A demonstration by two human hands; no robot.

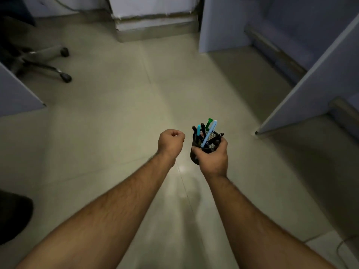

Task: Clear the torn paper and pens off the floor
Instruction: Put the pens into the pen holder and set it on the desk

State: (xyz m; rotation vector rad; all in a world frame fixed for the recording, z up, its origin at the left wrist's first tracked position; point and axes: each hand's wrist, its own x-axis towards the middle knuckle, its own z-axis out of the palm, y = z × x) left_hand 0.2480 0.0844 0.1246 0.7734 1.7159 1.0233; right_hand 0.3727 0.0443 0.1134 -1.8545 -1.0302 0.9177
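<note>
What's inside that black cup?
Pens stick out of the black cup in the right hand: blue, green, dark ones. Their lower ends are hidden.

I see a dim beige tiled floor [108,117], grey partition panels [314,78] and an office chair base [44,63] at left.
</note>
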